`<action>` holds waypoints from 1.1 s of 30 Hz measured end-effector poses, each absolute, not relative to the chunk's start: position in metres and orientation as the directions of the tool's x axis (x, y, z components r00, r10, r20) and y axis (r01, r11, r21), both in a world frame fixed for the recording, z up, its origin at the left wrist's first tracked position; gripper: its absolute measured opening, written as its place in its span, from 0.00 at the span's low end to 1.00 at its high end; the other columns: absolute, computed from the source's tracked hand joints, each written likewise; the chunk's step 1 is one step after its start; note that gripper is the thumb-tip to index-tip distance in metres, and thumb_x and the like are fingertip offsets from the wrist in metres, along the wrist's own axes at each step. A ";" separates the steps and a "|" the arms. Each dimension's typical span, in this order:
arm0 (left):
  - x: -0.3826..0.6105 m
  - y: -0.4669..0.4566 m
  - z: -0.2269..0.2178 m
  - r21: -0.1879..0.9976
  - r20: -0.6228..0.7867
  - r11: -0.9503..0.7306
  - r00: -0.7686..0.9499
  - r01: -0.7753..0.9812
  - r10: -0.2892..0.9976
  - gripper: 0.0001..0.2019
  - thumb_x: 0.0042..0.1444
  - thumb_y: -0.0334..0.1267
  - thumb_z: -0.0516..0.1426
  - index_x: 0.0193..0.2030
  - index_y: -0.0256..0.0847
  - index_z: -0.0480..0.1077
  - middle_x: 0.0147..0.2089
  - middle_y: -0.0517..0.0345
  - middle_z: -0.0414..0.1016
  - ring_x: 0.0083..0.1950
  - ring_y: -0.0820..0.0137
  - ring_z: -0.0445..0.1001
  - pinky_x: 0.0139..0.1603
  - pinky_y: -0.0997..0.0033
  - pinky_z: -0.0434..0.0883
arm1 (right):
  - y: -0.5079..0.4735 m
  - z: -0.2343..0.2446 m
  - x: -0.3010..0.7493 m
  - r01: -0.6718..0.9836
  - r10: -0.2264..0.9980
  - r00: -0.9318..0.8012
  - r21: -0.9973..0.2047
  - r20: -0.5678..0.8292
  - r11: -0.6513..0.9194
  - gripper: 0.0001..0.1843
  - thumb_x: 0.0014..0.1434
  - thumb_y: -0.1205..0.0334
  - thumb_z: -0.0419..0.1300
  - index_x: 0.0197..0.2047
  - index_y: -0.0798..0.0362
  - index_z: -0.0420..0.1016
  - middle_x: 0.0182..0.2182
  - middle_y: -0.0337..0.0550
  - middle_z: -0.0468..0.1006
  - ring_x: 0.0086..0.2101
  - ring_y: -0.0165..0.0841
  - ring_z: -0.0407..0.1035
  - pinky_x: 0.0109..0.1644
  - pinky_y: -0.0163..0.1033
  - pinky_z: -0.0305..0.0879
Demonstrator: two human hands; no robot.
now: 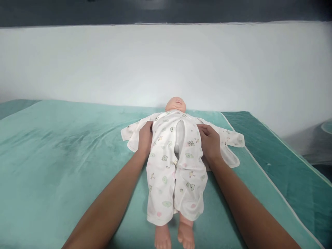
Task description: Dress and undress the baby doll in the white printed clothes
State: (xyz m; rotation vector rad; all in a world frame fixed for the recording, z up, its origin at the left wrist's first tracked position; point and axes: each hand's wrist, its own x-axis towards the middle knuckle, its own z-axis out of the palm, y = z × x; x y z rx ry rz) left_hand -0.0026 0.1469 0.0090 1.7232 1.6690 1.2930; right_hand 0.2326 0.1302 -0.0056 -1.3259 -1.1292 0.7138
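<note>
A baby doll [176,103] lies on its back on a teal blanket [64,152], head away from me, bare feet toward me. It wears a white printed romper [166,173], open down the chest, sleeves spread flat to both sides. My left hand [145,138] presses against the doll's side with fingers curled on the romper's edge. My right hand [210,141] rests on the other side, fingers bent over the fabric near the armpit.
The blanket covers a bed that runs to a white wall [166,65] behind the doll's head. A darker green sheet [285,166] shows at the right, with the bed's edge beyond it.
</note>
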 end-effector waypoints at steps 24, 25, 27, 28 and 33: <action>-0.010 0.219 0.045 0.921 0.179 -0.272 0.318 0.278 0.931 0.14 0.55 0.51 0.58 0.31 0.41 0.68 0.46 0.56 0.75 0.47 0.65 0.71 0.50 0.66 0.67 | 0.201 0.035 0.238 0.289 0.948 -0.266 -0.923 0.177 0.253 0.15 0.56 0.48 0.60 0.28 0.51 0.68 0.58 0.43 0.73 0.54 0.41 0.67 0.57 0.45 0.59; -0.009 0.220 0.043 0.918 0.186 -0.273 0.297 0.286 0.937 0.14 0.56 0.51 0.57 0.31 0.41 0.66 0.42 0.57 0.75 0.44 0.67 0.71 0.47 0.68 0.67 | 0.203 0.034 0.238 0.278 0.945 -0.274 -0.927 0.176 0.253 0.16 0.56 0.47 0.60 0.28 0.51 0.68 0.57 0.43 0.73 0.53 0.40 0.68 0.55 0.44 0.60; -0.007 0.223 0.038 0.909 0.199 -0.275 0.255 0.314 0.946 0.14 0.56 0.50 0.57 0.31 0.42 0.65 0.35 0.61 0.72 0.37 0.70 0.67 0.41 0.71 0.65 | 0.209 0.031 0.239 0.267 0.954 -0.241 -0.932 0.180 0.244 0.16 0.55 0.47 0.60 0.29 0.50 0.67 0.52 0.43 0.77 0.48 0.38 0.70 0.50 0.42 0.63; -0.006 0.224 0.036 0.902 0.209 -0.278 0.231 0.329 0.950 0.13 0.57 0.49 0.57 0.31 0.42 0.64 0.32 0.62 0.70 0.35 0.71 0.66 0.38 0.72 0.63 | 0.213 0.029 0.239 0.283 0.962 -0.207 -0.930 0.180 0.235 0.15 0.55 0.47 0.60 0.30 0.50 0.67 0.48 0.42 0.79 0.44 0.37 0.70 0.46 0.41 0.63; -0.001 0.232 0.029 0.868 0.263 -0.277 0.090 0.412 0.960 0.11 0.56 0.44 0.56 0.28 0.42 0.62 0.26 0.65 0.61 0.30 0.73 0.59 0.33 0.72 0.58 | 0.228 0.016 0.237 0.418 0.968 -0.036 -0.876 0.250 0.242 0.13 0.56 0.48 0.59 0.30 0.49 0.66 0.34 0.38 0.77 0.35 0.34 0.67 0.39 0.39 0.61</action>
